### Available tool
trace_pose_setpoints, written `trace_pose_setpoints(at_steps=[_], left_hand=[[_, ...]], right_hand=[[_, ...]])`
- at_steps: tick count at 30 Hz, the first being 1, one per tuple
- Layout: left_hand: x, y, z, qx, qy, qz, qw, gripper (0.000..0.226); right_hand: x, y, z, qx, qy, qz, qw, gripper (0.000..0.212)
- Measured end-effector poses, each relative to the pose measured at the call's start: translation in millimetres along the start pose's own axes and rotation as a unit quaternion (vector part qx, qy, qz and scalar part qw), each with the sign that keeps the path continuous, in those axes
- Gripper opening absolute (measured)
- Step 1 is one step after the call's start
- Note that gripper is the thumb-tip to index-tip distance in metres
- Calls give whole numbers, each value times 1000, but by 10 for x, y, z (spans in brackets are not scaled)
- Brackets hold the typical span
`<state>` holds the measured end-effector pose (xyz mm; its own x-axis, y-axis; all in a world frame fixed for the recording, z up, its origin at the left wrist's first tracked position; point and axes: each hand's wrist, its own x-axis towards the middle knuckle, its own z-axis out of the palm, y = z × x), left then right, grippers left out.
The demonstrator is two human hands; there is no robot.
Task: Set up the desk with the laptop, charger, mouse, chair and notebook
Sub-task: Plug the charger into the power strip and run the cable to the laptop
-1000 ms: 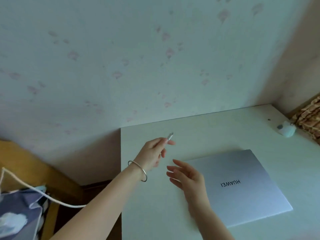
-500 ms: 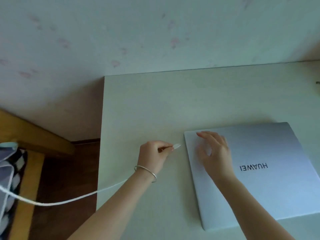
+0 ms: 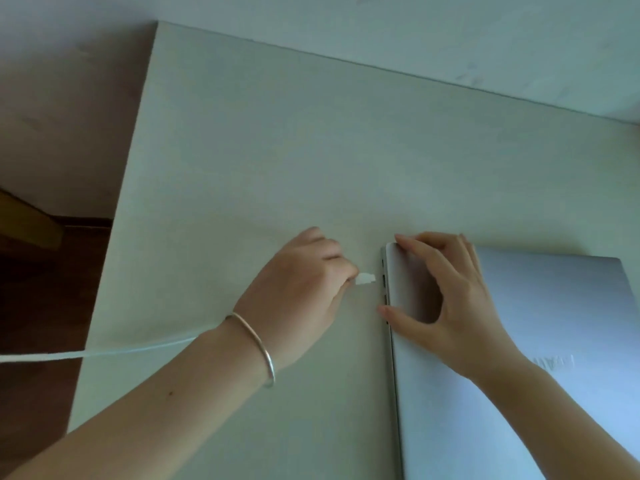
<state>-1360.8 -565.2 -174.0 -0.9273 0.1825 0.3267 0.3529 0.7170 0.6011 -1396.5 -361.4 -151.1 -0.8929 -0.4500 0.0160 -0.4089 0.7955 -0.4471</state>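
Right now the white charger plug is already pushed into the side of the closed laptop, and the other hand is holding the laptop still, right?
Not quite. In the head view the white charger plug is not in yet: the left hand holds it just short of the closed laptop, with a gap before the side ports. The right hand does hold the laptop still.

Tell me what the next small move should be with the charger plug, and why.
Probably slide the charger plug straight right into the port on the laptop. The left hand pinches the plug level with the ports on the laptop's left edge, a small gap short of them, while the right hand braces the closed lid against the push.
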Motion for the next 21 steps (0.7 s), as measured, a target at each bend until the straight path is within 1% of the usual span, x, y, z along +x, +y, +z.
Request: trace_pose_setpoints(at_steps=[2, 7, 10, 21], left_hand=[[9, -26, 13, 11, -11, 25, 1000, 8], [54, -68, 46, 37, -24, 51, 998, 15], [98, -73, 63, 42, -23, 59, 997, 16], [173, -109, 110, 42, -11, 51, 998, 17]], right_hand=[[-1, 3, 18, -7, 4, -4, 1000, 75], [-6, -12, 37, -12, 15, -3, 1000, 73], [-8, -14, 44, -11, 17, -4, 1000, 73], [-13, -9, 44, -7, 20, -11, 1000, 71]])
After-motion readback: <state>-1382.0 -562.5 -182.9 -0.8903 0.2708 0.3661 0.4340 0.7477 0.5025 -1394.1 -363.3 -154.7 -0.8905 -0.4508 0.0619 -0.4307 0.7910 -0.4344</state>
